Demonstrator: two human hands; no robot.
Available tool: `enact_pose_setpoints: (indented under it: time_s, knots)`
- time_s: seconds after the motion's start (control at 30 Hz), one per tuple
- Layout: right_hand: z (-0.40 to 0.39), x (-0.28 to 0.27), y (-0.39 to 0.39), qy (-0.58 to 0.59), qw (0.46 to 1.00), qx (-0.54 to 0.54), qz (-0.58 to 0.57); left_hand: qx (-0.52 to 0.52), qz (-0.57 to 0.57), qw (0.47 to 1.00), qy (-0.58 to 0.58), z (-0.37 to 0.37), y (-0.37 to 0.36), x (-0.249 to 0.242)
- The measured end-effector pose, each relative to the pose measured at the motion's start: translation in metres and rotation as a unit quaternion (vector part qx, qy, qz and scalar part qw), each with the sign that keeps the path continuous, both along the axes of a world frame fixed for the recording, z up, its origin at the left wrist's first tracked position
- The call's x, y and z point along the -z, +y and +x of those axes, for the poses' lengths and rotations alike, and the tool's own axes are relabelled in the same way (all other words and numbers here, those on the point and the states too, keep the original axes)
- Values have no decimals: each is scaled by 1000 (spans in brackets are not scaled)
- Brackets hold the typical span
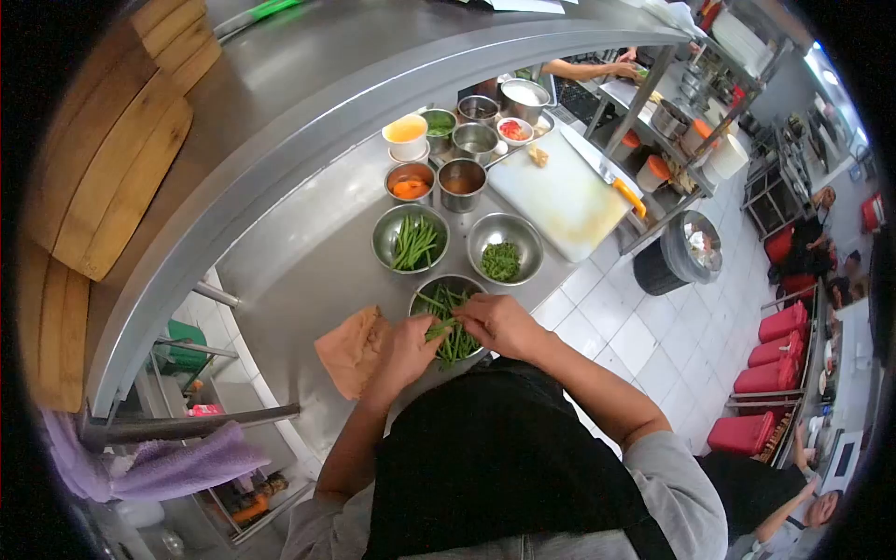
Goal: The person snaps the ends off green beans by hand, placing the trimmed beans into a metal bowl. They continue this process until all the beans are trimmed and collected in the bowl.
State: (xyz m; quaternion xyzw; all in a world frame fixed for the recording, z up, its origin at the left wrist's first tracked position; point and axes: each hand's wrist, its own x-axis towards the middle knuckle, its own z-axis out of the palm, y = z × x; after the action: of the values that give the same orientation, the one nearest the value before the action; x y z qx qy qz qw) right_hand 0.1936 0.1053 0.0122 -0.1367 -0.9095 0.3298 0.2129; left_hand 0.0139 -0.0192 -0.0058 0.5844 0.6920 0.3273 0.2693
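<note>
Both my hands are over a metal bowl (pixel 417 297) of green beans (pixel 457 346), close to my apron. My left hand (pixel 411 349) has its fingers closed on a few green beans at the left of the bowl. My right hand (pixel 500 326) pinches at the same beans from the right, its fingertips close to the left ones. Just beyond stands a second bowl (pixel 380 250) with long whole beans. To its right, another steel bowl (pixel 532 245) contains short-cut green pieces. A crumpled orange-brown cloth (pixel 347 351) lies left of my left hand.
Several small pots and tubs, one with orange pieces (pixel 409 189), stand behind the bowls. A white cutting board (pixel 560 201) carries a yellow-handled knife (pixel 627 194) along its right side. A metal shelf (pixel 373 70) overhangs the counter. A bin (pixel 674 257) stands on the floor; other people are nearby.
</note>
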Motion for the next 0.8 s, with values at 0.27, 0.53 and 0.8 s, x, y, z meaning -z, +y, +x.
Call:
enact_pose_setpoints:
  time_s: [0.27,0.53,0.8]
  knots:
    - [-10,16,-5,-65,996,34,47,76,-6,986,151,3,-9,-17]
    - [-15,29,8,27,872,69,-484,-150,-40,894,-420,-12,-16,-16]
    - [-20,25,-15,-24,856,-40,-515,-154,24,801,-577,-16,-12,-22]
